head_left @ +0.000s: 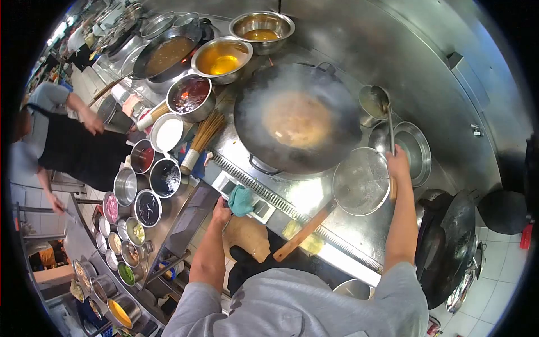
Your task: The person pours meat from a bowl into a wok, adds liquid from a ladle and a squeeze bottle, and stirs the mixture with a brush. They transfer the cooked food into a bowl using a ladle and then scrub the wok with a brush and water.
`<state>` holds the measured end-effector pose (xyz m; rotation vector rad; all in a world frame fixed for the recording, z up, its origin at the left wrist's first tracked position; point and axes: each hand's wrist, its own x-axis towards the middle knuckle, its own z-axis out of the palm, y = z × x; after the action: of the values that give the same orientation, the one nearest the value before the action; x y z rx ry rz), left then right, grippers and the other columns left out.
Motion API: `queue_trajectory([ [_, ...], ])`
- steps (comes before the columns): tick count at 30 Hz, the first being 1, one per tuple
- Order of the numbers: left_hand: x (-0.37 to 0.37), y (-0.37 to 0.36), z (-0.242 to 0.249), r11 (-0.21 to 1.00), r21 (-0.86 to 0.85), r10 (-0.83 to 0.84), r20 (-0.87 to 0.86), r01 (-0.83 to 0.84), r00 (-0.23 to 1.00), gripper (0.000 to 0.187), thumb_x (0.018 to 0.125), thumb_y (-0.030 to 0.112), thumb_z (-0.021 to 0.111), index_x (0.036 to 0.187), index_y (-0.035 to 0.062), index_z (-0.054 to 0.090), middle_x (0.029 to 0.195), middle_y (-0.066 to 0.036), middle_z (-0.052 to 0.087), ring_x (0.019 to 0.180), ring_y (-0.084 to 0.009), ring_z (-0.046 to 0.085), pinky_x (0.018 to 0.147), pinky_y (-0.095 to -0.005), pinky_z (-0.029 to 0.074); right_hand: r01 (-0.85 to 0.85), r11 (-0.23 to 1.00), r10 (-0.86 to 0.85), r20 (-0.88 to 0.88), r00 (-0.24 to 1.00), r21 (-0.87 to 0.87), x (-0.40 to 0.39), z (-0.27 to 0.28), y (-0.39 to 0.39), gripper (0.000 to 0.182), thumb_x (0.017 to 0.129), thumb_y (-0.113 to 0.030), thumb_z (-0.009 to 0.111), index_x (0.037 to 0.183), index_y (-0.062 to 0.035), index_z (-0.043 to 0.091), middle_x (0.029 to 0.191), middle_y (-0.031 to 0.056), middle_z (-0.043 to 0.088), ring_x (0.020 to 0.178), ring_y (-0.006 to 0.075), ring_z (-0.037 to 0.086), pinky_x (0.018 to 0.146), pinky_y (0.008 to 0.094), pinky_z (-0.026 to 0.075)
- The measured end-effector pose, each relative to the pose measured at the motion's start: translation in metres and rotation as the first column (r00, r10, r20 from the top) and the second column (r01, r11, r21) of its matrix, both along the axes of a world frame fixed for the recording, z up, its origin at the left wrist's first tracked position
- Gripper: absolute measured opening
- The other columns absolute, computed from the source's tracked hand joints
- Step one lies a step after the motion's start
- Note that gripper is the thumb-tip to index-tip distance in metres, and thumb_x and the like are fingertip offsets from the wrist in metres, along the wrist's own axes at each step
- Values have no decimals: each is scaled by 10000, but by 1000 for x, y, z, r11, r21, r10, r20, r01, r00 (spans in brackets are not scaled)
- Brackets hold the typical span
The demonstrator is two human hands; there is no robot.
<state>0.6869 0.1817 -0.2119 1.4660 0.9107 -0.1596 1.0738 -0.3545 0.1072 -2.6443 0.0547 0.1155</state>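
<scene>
My right hand [398, 164] is closed around the handle of a long ladle [391, 126], its wooden end sticking out below my fist. The ladle's bowl tips over a small metal pot to the right of the wok. Beneath steam, a large black wok [252, 137] holds a brownish liquid with pale pieces [297, 119]. A round mesh strainer [359, 182] rests beside my right forearm, its wooden handle pointing toward me. My left hand [222, 213] is closed at the stove's front edge, next to a teal cloth [241, 200]; whatever it grips is hidden.
Bowls of oil [223, 59], red sauce [190, 96] and white powder [167, 133] stand left of the wok, near a bamboo brush [205, 135]. Another wok [165, 56] sits farther back. A co-worker [73, 135] stands left. Stacked woks [446, 241] are at right.
</scene>
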Motion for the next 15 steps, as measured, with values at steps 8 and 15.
queue_trajectory([
  [8,-65,-1,4,878,65,-437,-297,475,849,604,905,488,711,1252,-6,706,1144,-178,746,1070,-243,692,887,-397,548,383,900,-323,270,907,-210,-127,-17,-97,454,984,-190,618,1371,34,541,1147,298,701,1064,468,681,913,514,530],
  [15,-163,-37,59,826,126,-406,-545,550,734,817,887,661,663,1271,-60,675,1200,-327,698,1172,-449,672,982,-503,533,675,230,-399,-565,722,701,-114,-56,-133,189,1006,-136,586,1089,33,567,631,-23,469,453,92,456,410,296,390],
])
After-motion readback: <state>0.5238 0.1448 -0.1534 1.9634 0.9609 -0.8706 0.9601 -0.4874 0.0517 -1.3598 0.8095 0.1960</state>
